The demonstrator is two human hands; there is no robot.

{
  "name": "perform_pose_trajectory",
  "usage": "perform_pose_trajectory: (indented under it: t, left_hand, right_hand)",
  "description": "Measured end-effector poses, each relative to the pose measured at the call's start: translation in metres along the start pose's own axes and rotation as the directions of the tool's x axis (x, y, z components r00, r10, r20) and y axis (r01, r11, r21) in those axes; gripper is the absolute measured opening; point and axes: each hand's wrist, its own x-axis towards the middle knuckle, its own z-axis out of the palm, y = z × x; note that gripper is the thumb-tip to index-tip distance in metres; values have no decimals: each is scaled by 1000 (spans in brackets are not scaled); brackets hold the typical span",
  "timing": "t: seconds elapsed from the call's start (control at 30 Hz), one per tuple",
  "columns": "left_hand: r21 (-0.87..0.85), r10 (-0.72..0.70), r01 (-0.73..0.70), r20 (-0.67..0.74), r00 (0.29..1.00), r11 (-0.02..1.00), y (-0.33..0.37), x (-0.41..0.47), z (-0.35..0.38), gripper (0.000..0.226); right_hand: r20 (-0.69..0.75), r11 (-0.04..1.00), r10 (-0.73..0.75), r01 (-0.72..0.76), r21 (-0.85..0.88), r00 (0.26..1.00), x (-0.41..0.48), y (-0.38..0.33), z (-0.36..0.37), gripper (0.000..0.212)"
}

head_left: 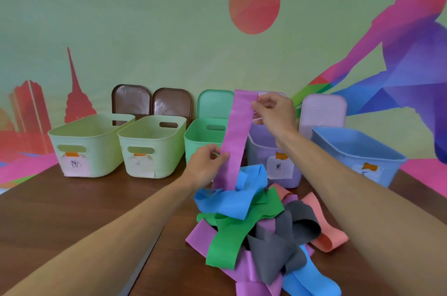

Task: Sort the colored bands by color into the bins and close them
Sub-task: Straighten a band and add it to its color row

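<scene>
Brown table (72,211); at 6 o'clock, tangled band pile (261,230) — blue, green, grey, purple, salmon. One purple band (235,140) held upright, likely to draw it free: left grip (205,165) pinches mid-length, right grip (273,111) pinches top. At 1 o'clock beyond, purple bin (257,157) — lid off, open room above for the drop.

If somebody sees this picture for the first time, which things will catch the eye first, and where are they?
First the long purple band, held upright in the middle: the right hand pinches its top edge, the left hand pinches it lower down. Below, on the brown table, lies a tangled pile of blue, green, grey, purple and salmon bands. Behind stands a row of open bins.
</scene>
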Motion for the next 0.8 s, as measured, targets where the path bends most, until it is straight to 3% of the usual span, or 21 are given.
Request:
perform_pose_trajectory:
  t: [0.07, 0.17, 0.23, 0.33, 0.5, 0.6, 0.7, 0.8]
  left_hand:
    - [79, 51, -50, -15, 999, 996, 1, 0, 2, 16]
    - [48, 152, -149, -53, 987, 988, 8, 1, 2, 16]
    - [120, 163, -170, 61, 985, 978, 5, 3, 2, 15]
    - [227, 49, -99, 213, 976, 969, -9, 0, 3, 24]
    - [45, 69, -74, 95, 993, 996, 3, -3, -10, 13]
    - [-32, 94, -92, 58, 994, 995, 22, -6, -22, 16]
    - [14, 88, -89, 81, 993, 996, 27, -14, -37, 19]
    - [34, 30, -33, 87, 996, 999, 23, -25, -59, 22]
  right_hand:
    - [-21, 1000, 19, -19, -7, 1000, -3, 2, -4, 17]
    - [-67, 991, 48, -39, 128, 997, -2, -3, -10, 7]
    - [-78, 988, 46, -34, 149, 996, -2, -7, -14, 7]
    - [-93, 986, 32, -16, 168, 995, -4, -10, -17, 14]
    - [-128, 968, 86, -52, 245, 988, -9, -12, -18, 2]
    - [-116, 941, 132, -88, 325, 984, -11, -15, -15, 9]
    - [-67, 936, 159, -129, 327, 985, -13, -18, -9, 17]
    - [-16, 949, 167, -156, 273, 986, -16, -17, 8, 9]
